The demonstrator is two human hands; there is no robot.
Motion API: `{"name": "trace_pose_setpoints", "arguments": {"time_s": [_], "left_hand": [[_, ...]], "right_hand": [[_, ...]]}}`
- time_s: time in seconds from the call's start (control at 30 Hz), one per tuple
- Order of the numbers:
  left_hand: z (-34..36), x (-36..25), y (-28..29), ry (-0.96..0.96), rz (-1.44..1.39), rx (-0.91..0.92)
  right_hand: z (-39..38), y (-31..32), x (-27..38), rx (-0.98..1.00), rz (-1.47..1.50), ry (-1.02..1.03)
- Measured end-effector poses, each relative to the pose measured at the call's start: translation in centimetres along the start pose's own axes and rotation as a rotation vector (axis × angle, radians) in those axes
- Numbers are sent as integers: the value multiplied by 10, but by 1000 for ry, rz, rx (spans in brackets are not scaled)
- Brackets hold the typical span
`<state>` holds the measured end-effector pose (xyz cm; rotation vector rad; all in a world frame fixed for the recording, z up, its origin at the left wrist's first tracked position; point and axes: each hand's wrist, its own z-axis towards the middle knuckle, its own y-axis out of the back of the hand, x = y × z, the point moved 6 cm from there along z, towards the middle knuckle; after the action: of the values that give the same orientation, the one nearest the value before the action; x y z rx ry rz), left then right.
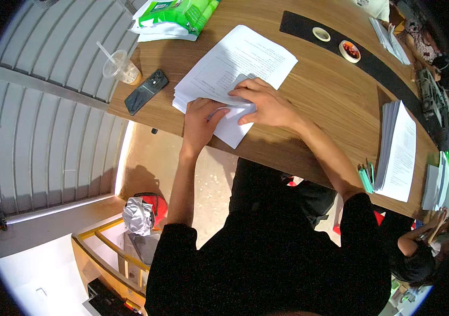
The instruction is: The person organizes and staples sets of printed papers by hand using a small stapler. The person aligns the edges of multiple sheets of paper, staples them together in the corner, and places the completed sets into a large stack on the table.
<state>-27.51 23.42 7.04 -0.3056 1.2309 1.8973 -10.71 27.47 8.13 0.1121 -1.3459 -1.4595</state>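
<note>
Smartphone (146,91) and lidded plastic cup (125,70) sit off left, green packet (185,16) beyond, two tape rolls (321,35) on the black strip (297,23), another paper pile (399,152) well right. And here's the printed stack (235,55), at the wooden table's (319,113) near edge, long axis slanting, far end rightward! Left hand (201,122) pinches its near-left edge; right hand (267,104) brackets a curled sheet, fingers spread, covering print; whether it grips, can't tell.
</note>
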Motion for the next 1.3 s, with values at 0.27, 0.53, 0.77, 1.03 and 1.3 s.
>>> {"name": "trace_pose_setpoints", "arguments": {"time_s": [0.27, 0.53, 0.77, 1.03, 1.3], "left_hand": [[-39, -13, 15, 255, -52, -341], [-19, -15, -5, 97, 383, 21], [5, -4, 6, 281, -47, 6], [-28, -22, -14, 171, 341, 2], [27, -28, 28, 198, -2, -165]], "right_hand": [[-2, 0, -49, -183, 193, -228], [-6, 3, -69, -194, 750, -479], [-1, 6, -25, -210, 58, 162], [-4, 22, -71, -510, 684, -401], [-44, 158, -2, -877, 628, -353]]}}
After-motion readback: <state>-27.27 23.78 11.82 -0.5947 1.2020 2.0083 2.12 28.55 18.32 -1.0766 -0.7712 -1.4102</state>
